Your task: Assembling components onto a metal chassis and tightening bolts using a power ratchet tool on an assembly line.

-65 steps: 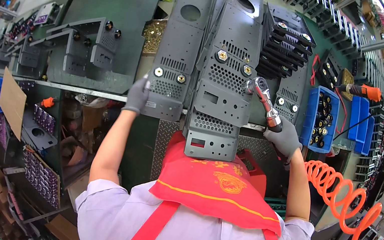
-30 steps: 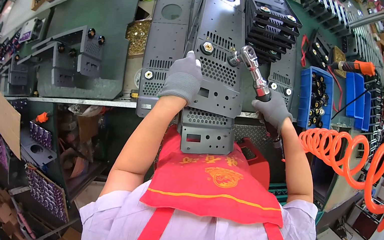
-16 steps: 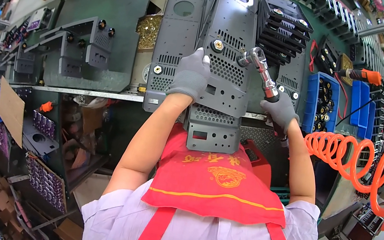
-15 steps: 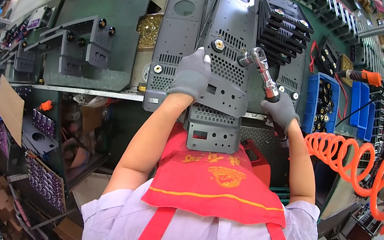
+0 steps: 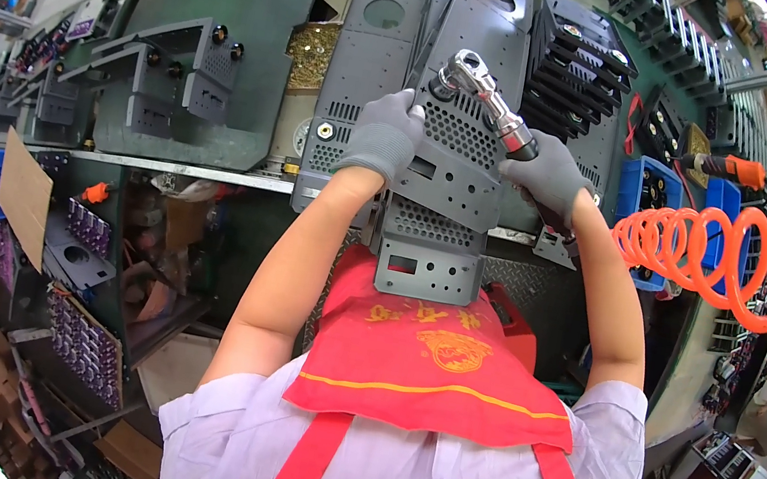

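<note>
A grey perforated metal panel (image 5: pixel 457 166) is held flat on the green workbench (image 5: pixel 180 63), with its lower end hanging over the bench edge above a red apron (image 5: pixel 429 359). The left hand (image 5: pixel 383 136), in a grey glove, is laid on the left edge of this panel; its fingers (image 5: pixel 412 112) are curled and pressed together against the metal, close to the head of the tool. The right hand (image 5: pixel 546 176), also gloved in grey, is closed around the handle of a pneumatic ratchet wrench (image 5: pixel 487 105); the fingers are wrapped fully around the handle, so the tool is gripped firmly. The chrome head of the wrench is seen just above the left fingertips and is placed on the upper part of the panel.

A second grey panel (image 5: pixel 362 63) with a round hole is lying just left of the left fingers. Beyond the right fingers a stack of black finned parts (image 5: pixel 578 79) is found, and farther right a blue bin (image 5: pixel 649 198) and a coiled orange air hose (image 5: pixel 705 258) are visible.
</note>
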Demonstrator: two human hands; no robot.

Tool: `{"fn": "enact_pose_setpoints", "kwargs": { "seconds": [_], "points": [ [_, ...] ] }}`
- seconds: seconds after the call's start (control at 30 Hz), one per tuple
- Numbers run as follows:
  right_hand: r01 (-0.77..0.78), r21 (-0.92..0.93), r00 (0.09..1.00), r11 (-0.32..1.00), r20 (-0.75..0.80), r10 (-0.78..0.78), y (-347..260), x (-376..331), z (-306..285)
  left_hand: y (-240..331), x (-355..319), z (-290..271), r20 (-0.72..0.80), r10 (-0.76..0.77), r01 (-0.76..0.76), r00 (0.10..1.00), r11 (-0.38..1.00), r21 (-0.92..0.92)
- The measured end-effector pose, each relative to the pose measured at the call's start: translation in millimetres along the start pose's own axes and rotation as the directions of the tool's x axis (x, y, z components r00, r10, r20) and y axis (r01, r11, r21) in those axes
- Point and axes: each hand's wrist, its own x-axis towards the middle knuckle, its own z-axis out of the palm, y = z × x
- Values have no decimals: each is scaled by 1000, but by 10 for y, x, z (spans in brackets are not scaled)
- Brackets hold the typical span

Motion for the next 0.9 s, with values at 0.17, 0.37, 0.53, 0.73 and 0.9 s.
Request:
{"fn": "enact_pose_setpoints", "kwargs": {
  "seconds": [0.17, 0.37, 0.53, 0.73, 0.9],
  "points": [
    [11, -66, 999, 998, -37, -13, 23, 24, 29, 74, -64, -68, 4, -42, 42, 999, 998, -48],
    [-43, 8, 999, 999, -17, 43, -41, -29, 75, 49, -76, -8, -42, -33, 31, 999, 999, -42],
    [-47, -24, 998, 999, -40, 46, -46, -34, 91, 63, -94, -7, -58, -22, 18, 998, 998, -62],
    [-49, -49, 999, 998, -22, 48, -30, -5, 88, 43, -97, 6, -59, -32, 29, 998, 998, -60],
    [-62, -44, 998, 997, -18, 61, -33, 4, 101, 34, -97, 32, -114, -7, 1, 993, 999, -49]
  ]
}}
